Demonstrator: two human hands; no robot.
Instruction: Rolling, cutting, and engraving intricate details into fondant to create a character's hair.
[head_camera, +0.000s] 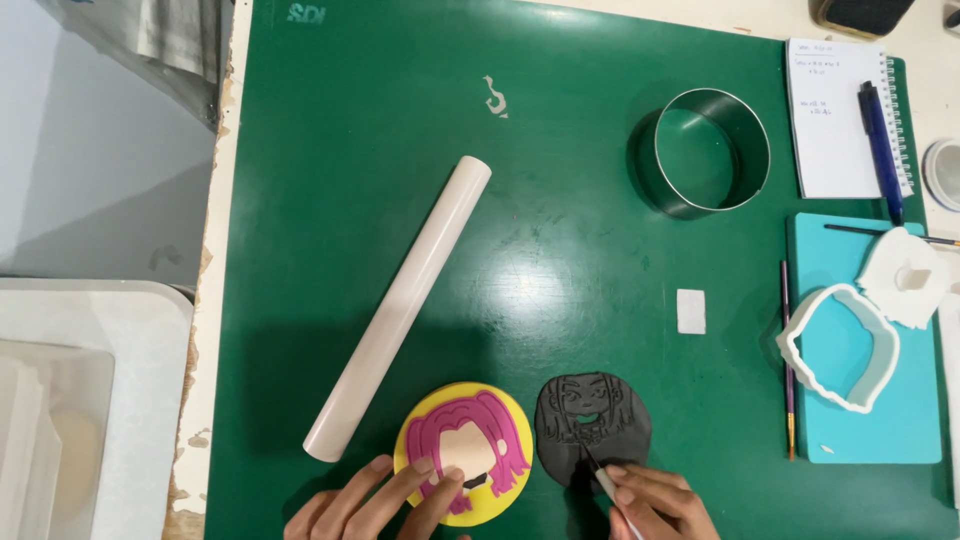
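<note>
Two discs of soft modelling paste at the near edge of the dark green cutting mat (560, 200): a round yellow disc with a pink-haired figure (464, 452) and, just beside it on the right, a flat black paste piece embossed with a face (592, 428). Left hand (370, 500) open, fingertips resting flat on the yellow disc, steadying and not gripping. Right hand (655, 500) closed in a pen grip around a thin white-handled pointed tool (605, 488), tip touching the lower edge of the black piece.

Probably light, soft and easily marked, both pieces; thin enough to stretch or tear if lifted by one edge. Best pressed lightly from above on plain areas, or slid from beneath, away from the fine embossed lines.

Well apart to the left, lying diagonally, a long pale cream rolling pin (400, 305). Farther up on the right, a round metal ring cutter (712, 152). At the right edge, a white outline cutter (840, 345) on a turquoise board (900, 430).
</note>
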